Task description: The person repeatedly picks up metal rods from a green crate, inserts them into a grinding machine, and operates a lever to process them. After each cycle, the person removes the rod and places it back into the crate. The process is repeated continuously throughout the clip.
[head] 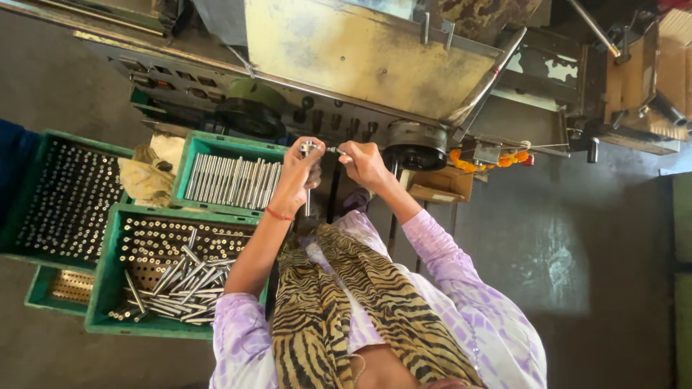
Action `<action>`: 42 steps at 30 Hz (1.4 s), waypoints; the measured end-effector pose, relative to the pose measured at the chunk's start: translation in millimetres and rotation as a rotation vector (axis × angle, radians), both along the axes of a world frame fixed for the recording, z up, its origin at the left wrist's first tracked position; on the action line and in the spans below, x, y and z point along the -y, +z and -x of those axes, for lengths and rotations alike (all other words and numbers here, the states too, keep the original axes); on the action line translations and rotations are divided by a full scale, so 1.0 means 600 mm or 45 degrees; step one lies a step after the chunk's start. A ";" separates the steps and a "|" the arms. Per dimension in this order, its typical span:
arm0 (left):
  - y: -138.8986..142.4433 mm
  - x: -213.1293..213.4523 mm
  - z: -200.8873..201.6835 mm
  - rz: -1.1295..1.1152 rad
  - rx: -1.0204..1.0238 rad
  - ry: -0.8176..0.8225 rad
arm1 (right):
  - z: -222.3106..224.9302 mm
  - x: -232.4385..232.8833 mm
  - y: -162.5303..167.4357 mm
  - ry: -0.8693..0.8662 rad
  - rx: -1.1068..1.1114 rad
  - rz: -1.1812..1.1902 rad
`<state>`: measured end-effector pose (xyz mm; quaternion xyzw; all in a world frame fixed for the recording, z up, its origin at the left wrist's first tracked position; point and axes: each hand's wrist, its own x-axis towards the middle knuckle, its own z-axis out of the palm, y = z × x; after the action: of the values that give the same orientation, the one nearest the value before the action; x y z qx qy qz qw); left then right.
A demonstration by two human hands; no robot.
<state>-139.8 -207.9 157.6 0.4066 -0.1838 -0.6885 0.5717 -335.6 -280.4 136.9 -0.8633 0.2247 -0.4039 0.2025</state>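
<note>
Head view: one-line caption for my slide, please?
Both hands, left hand and right hand, grip a small metal rod above green crates of metal rods.

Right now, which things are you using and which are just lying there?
In use: left hand and right hand, both on a small metal part; a rod hangs under the left hand.

Lying about: crate of rods, rag, orange garland.

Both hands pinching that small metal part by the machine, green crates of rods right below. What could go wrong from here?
1. The small metal part is pinched only at the fingertips of the left hand and right hand; a slip might drop it among the loose rods in the green crate.
2. Both hands work close to the round machine wheel; if it turns, fingers or the striped scarf could possibly catch.
</note>
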 end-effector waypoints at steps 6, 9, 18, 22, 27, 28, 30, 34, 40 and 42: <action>0.017 -0.001 -0.001 -0.041 -0.018 -0.185 | 0.005 0.001 0.024 0.038 -0.043 0.112; 0.031 -0.016 0.029 0.325 0.424 0.218 | 0.000 -0.017 0.037 0.020 0.041 0.100; 0.064 -0.042 0.063 0.386 0.603 0.212 | 0.038 -0.031 0.070 0.052 -0.066 0.135; 0.082 -0.043 0.078 0.661 0.661 0.286 | 0.044 -0.054 0.076 -0.064 0.076 0.013; 0.109 -0.042 0.074 0.532 0.569 0.095 | 0.064 -0.061 0.107 -0.075 -0.003 0.027; 0.112 -0.037 0.072 0.473 0.498 0.042 | 0.066 -0.060 0.114 -0.069 -0.026 0.011; 0.111 -0.030 0.069 0.348 0.352 -0.072 | 0.062 -0.057 0.124 -0.063 -0.039 0.057; 0.096 -0.024 0.062 0.344 0.325 -0.021 | 0.051 -0.062 0.141 -0.079 -0.093 -0.253; 0.083 -0.021 0.053 0.416 0.056 -0.064 | 0.073 -0.038 0.201 0.485 -0.088 -0.816; 0.090 -0.027 0.065 0.551 0.152 0.051 | 0.081 -0.037 0.221 0.599 -0.112 -0.734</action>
<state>-178.9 -191.7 211.5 0.3180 -0.3526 -0.5961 0.6474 -384.0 -258.4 269.5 -0.8154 0.1333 -0.2290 0.5147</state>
